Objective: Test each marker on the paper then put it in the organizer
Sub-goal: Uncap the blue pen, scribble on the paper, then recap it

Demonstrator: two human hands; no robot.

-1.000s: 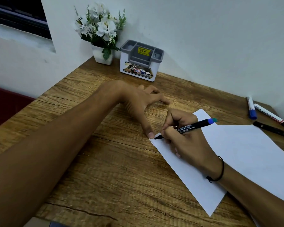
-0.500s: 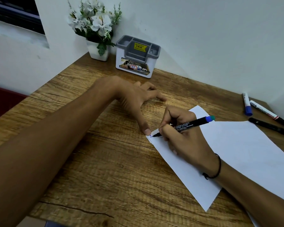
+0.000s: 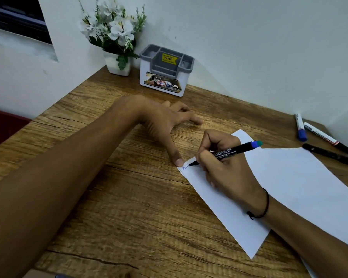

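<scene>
My right hand (image 3: 227,167) grips a black fine marker (image 3: 235,150) with a blue-green end, its tip touching the near-left corner of the white paper (image 3: 301,183). A short blue scribble (image 3: 185,167) sits on that corner. My left hand (image 3: 165,125) lies spread on the wooden desk, its thumb pressing the paper's corner. The grey and white organizer (image 3: 165,73) stands at the back against the wall, its compartments empty as far as I can see. Three more markers lie at the far right: a blue-capped one (image 3: 300,127), a white one with a black cap (image 3: 327,138) and a black one (image 3: 329,154).
A white pot of white flowers (image 3: 117,47) stands left of the organizer in the corner. The wooden desk (image 3: 129,207) meets walls at the back and left. A dark window sits at the upper left.
The marker tip has moved a little to the right along the paper's corner, leaving a longer blue scribble. My left hand has stayed in place.
</scene>
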